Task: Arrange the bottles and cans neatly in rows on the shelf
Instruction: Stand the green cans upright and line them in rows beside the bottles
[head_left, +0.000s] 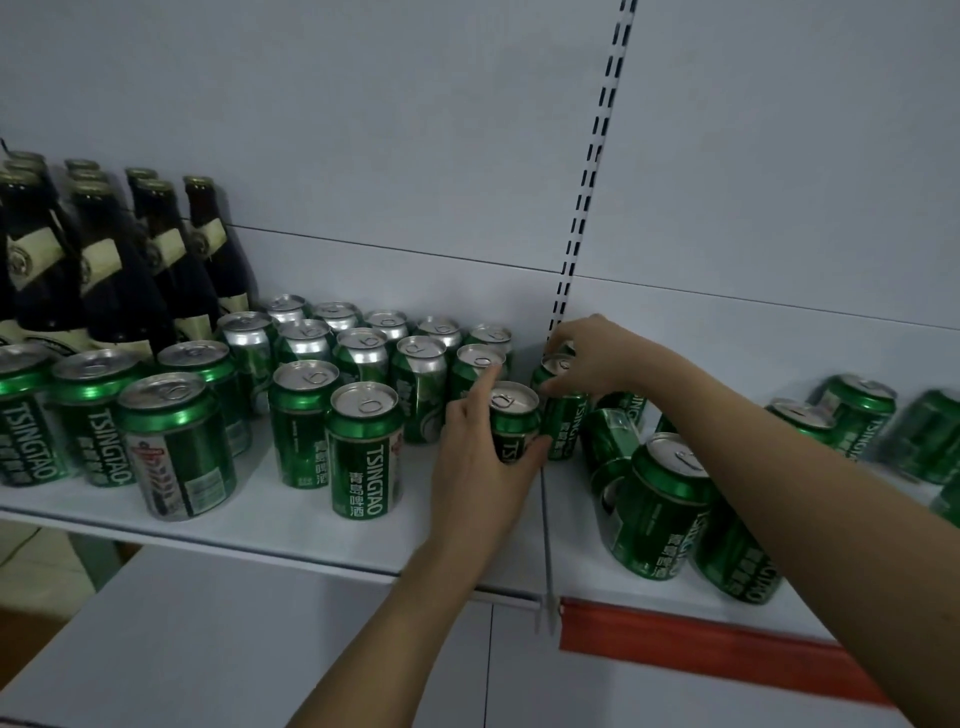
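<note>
Dim, bluish, even light; glare on can tops (363, 397). Motion blur at right-edge cans (857, 421); wide-angle bowing twd. edges.

Cans (365, 449) uncountable — bottles (117, 280) too.

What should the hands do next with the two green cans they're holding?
Probably slide the can in the left hand leftward, beside the front can, because the rows there stand upright with a gap at their right end. The right hand grips another can from above, likely next in line.
</note>
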